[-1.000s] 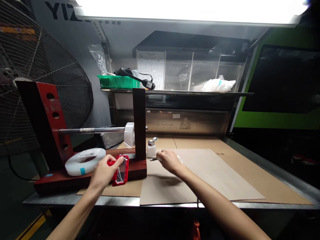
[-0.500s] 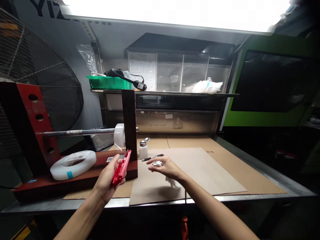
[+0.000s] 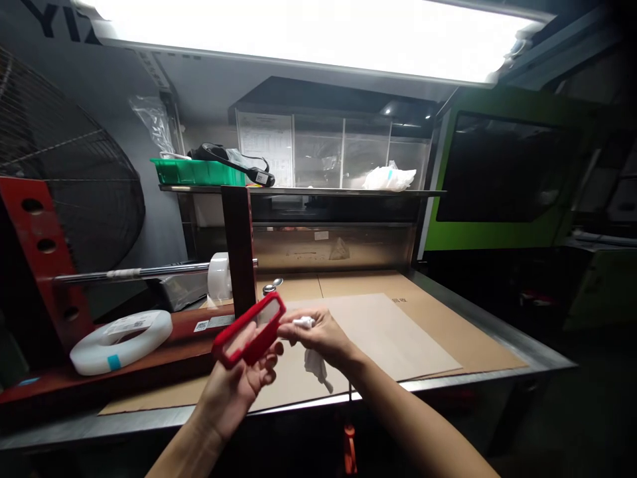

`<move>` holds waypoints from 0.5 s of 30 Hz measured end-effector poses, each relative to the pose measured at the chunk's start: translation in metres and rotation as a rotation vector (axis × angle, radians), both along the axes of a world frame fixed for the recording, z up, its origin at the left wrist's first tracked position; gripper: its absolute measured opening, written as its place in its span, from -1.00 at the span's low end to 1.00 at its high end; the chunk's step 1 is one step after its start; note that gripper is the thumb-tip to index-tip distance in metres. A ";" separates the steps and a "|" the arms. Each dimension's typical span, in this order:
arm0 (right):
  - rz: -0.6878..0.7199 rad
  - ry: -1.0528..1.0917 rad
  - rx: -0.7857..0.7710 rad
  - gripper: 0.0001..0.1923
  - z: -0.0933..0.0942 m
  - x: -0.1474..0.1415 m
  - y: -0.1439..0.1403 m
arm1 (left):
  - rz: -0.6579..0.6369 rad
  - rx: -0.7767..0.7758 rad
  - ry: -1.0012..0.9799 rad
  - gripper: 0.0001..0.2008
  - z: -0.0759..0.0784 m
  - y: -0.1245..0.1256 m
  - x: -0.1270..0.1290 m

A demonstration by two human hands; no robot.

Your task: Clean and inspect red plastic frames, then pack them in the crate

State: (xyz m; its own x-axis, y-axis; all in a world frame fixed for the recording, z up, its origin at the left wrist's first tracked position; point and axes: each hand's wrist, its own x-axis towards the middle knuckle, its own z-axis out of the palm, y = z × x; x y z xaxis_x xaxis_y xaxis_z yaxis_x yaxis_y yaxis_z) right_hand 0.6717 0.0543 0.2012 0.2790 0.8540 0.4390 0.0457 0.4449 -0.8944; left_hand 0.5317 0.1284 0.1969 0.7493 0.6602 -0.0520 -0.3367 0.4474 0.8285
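My left hand (image 3: pixel 237 392) holds a red frame with a clear window (image 3: pixel 249 329), tilted up above the bench's front edge. My right hand (image 3: pixel 318 335) pinches a small white cloth (image 3: pixel 313 362) that hangs below its fingers, right beside the red frame's right end. Behind them stands a dark red stand (image 3: pixel 237 249) with a metal rod (image 3: pixel 129 272) and a white roll (image 3: pixel 219 275) on it. A white tape reel (image 3: pixel 119 338) lies on the stand's base at the left.
Brown cardboard sheets (image 3: pixel 398 325) cover the metal bench. A small pump bottle (image 3: pixel 271 287) peeks out behind the frame. A green bin (image 3: pixel 196 171) and a white bag (image 3: pixel 388 178) sit on the shelf. A large fan (image 3: pixel 74 179) stands left, a green machine (image 3: pixel 502 179) right.
My left hand lifted the red frame off the stand's base and turned it flat toward me. My right hand picked up the white cloth and brought it to the frame. The view shifted right.
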 end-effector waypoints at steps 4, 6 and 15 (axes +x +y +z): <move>-0.193 0.066 0.101 -0.74 0.030 0.009 -0.018 | 0.078 0.162 -0.077 -0.71 0.029 -0.003 0.009; -0.261 0.040 0.167 -0.75 0.043 0.012 -0.027 | 0.079 0.243 -0.123 -0.68 0.045 -0.009 0.013; -0.397 0.042 0.311 -0.71 0.072 0.007 -0.054 | 0.167 0.449 -0.161 -0.53 0.083 -0.033 0.031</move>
